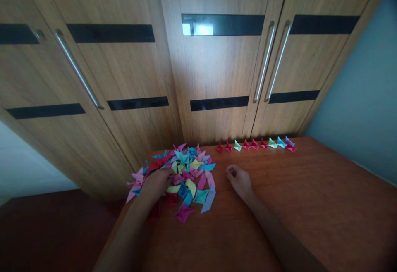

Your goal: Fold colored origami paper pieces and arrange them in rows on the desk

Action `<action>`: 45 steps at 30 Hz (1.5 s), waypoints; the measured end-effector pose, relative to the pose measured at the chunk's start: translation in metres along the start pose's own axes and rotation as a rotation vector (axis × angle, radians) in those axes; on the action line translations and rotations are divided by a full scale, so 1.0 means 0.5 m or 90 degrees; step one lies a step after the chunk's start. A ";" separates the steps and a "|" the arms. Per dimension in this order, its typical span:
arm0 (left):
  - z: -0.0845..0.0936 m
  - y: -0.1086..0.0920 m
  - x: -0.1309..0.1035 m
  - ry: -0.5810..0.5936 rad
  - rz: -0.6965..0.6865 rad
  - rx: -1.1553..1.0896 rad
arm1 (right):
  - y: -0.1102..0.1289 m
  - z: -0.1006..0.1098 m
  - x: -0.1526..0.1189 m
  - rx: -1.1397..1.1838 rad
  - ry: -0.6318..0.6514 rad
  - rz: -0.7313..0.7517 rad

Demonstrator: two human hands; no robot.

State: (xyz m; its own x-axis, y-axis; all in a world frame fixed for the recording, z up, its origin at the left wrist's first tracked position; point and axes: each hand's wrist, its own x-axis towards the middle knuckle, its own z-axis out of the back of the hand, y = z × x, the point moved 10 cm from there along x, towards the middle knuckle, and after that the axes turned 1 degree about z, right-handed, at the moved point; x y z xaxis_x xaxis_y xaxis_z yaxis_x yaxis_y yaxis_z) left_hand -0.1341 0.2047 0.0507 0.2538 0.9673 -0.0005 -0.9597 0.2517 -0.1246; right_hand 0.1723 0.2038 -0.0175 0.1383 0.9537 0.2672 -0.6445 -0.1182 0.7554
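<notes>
A heap of folded paper pieces [186,162] in pink, red, blue, green and yellow lies on the left part of the wooden table. My left hand [159,182] reaches over the heap's left side, its fingertips among the pieces; what they hold, if anything, is hidden. To the right of the heap, my right hand [238,179] rests near the tabletop with its fingers curled in, and no paper shows in it. Along the table's back edge runs a row of small folded pieces [254,144] in red, pale green and blue.
The wooden table [294,189] stands against a wooden wardrobe [217,65] with long metal handles. A pale blue wall [359,110] is on the right. Beyond the table's left edge, a dark floor [52,230] shows.
</notes>
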 end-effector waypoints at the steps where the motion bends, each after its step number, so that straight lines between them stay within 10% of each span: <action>1: 0.009 0.003 -0.004 -0.008 0.006 -0.006 | -0.001 0.000 0.000 0.010 -0.001 0.000; 9: 0.089 -0.087 -0.047 -0.140 -0.035 -0.220 | 0.006 0.018 -0.007 0.279 -0.003 -0.013; 19: 0.014 -0.297 -0.062 -0.106 -0.158 -0.293 | 0.074 0.053 -0.083 0.394 0.167 0.034; 36: -0.033 -0.289 -0.071 -0.099 -0.105 -0.522 | 0.099 0.016 -0.105 0.375 0.307 0.036; 40: -0.029 -0.286 -0.076 -0.107 -0.087 -0.520 | 0.044 0.100 -0.057 0.317 0.160 0.019; 45: -0.033 -0.297 -0.083 -0.099 -0.099 -0.523 | -0.142 0.296 0.018 0.165 -0.131 -0.076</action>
State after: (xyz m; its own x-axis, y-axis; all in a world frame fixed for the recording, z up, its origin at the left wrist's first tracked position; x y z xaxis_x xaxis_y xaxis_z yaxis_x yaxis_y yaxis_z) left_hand 0.0000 0.1264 0.0526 0.2982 0.9323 0.2045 -0.5080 0.3364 -0.7929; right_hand 0.3307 0.1799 0.0200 0.3668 0.8926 0.2622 -0.4064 -0.0998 0.9082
